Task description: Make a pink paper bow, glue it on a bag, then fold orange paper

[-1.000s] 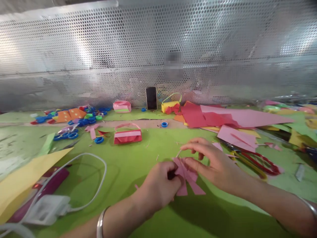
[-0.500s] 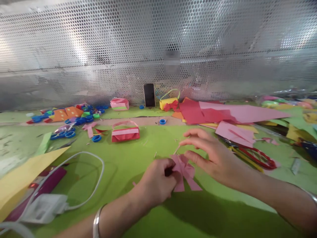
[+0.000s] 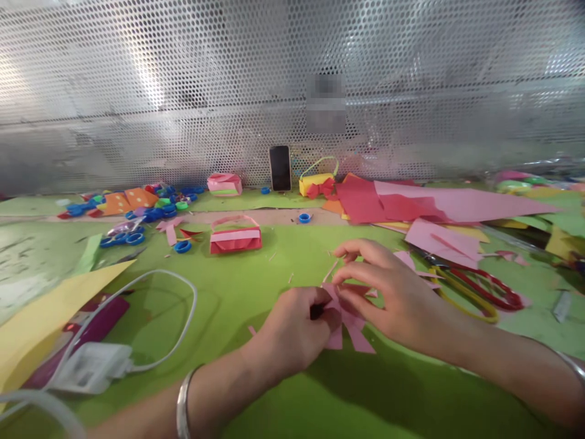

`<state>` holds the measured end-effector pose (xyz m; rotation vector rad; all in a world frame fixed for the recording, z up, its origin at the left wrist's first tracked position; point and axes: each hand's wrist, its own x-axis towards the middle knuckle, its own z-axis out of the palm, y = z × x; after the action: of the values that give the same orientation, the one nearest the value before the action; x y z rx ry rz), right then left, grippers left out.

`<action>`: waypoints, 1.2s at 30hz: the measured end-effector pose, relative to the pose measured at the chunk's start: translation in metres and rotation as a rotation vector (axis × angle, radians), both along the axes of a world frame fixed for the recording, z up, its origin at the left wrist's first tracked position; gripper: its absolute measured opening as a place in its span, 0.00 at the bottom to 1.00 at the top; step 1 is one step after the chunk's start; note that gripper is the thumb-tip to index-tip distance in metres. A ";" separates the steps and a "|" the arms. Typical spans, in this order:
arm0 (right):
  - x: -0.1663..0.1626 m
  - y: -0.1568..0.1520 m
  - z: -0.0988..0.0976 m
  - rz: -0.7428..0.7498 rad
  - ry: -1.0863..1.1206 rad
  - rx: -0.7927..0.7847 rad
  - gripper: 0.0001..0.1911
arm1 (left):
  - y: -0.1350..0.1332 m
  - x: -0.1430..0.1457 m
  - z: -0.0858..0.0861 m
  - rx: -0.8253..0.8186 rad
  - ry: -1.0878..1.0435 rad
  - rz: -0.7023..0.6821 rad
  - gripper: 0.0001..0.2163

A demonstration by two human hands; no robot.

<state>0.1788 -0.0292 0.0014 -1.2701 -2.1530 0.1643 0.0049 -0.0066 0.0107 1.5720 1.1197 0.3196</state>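
My left hand (image 3: pixel 295 326) is closed, thumb and fingers pinching a pink paper bow (image 3: pixel 359 334) just above the green table. Two cut tails of the bow spread downward, and its middle is partly covered by my fingers. From its top a thin pale pink strip (image 3: pixel 329 272) sticks up. My right hand (image 3: pixel 393 289) comes in from the right with its thumb and a fingertip closed at the bow's upper side, the index finger raised and curved. Exactly what those fingertips grip is partly hidden. Beyond my hands stands a small red paper handbag (image 3: pixel 235 242) with a pink band and handle.
Scissors with red (image 3: pixel 489 289) and yellow handles lie right, near pink and red paper sheets (image 3: pixel 457 204). Left are a white charger (image 3: pixel 91 367) with a looped cable, a yellow sheet (image 3: pixel 59 311) and blue-handled scissors (image 3: pixel 122 239). A phone (image 3: pixel 280 169) leans against the perforated metal wall.
My right fingertips have moved down and in onto the bow, where they were apart from it before. My left hand keeps its pinch. The view has shifted slightly.
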 end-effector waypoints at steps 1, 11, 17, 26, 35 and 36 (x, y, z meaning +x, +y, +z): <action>0.000 0.000 0.000 0.014 -0.007 0.007 0.09 | 0.000 0.000 0.000 0.016 0.003 0.002 0.12; -0.003 -0.005 0.003 0.091 -0.189 0.412 0.11 | 0.000 0.001 -0.001 -0.202 -0.132 0.075 0.17; -0.007 -0.014 -0.004 0.062 -0.183 0.443 0.08 | 0.001 0.001 0.001 -0.292 -0.189 0.166 0.16; -0.008 -0.022 -0.008 0.036 -0.207 0.445 0.09 | -0.001 0.004 0.008 -0.307 -0.262 0.180 0.16; -0.010 -0.023 -0.007 0.045 -0.225 0.441 0.09 | 0.001 0.004 0.009 -0.331 -0.215 0.225 0.16; -0.010 -0.023 -0.007 0.046 -0.235 0.433 0.09 | 0.000 0.004 0.010 -0.335 -0.214 0.228 0.15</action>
<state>0.1691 -0.0519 -0.0054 -1.0255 -2.2503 -0.4317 0.0092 -0.0061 0.0202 1.0924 1.1200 0.4180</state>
